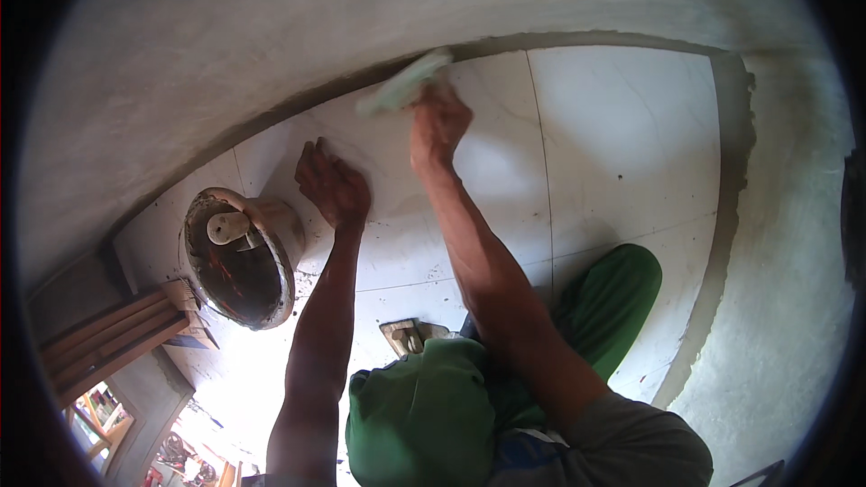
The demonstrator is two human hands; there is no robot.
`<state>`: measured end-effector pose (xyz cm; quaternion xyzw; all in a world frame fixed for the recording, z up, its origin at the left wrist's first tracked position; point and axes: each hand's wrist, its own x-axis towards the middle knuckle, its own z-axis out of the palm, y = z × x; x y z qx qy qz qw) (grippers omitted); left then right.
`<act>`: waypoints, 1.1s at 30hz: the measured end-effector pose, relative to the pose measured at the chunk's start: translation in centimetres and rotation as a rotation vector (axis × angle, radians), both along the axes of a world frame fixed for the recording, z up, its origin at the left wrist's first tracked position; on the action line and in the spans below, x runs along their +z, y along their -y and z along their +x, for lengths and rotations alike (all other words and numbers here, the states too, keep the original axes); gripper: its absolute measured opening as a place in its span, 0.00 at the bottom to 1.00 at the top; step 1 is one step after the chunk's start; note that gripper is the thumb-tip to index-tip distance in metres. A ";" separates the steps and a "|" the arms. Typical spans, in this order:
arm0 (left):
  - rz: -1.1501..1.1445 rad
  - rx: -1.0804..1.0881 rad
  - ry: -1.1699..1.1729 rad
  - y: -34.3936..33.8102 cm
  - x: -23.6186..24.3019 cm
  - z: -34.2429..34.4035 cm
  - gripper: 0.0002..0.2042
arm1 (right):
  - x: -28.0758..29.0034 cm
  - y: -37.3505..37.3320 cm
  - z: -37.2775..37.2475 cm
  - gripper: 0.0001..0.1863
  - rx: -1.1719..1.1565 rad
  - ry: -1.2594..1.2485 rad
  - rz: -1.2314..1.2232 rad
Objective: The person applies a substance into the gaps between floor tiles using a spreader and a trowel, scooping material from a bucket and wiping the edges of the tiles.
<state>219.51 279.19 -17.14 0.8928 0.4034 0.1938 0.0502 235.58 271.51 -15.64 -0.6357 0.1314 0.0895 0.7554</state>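
Fingers [435,97] of the right hand [439,129] curled around one pale tool [402,87]

That flat tool, blurred, was over the floor tiles [622,140] near the wall [271,45]. The left hand [336,189], its fingers slightly bent and empty, rested on the tiles. One bucket [284,218] contained a handle [224,228] and dark residue [236,281]; one wood-handled tool [402,337] lay near green trousers [419,410].

Grey plastered wall [271,27] across the top, second plastered wall [798,234] at right, darker rough-edged mortar strip [735,117] along the base of both, thin-jointed veined white floor tiles [631,117], brown ridged woodwork [117,338] at lower left, cluttered opening [101,415] beyond, strong daylight glare [239,370] across nearby tiles.
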 end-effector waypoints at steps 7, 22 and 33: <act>0.025 0.183 -0.050 0.0 0.8 -0.3 0.23 | 2.5 8.4 6.2 0.16 -0.229 -0.008 0.096; 0.018 0.170 -0.118 -0.1 0.7 -0.4 0.23 | 2.2 5.9 6.0 0.15 -0.207 0.078 -0.009; 0.074 0.173 -0.120 -0.3 0.3 -0.8 0.24 | 1.8 2.0 -0.7 0.12 -0.077 0.094 -0.221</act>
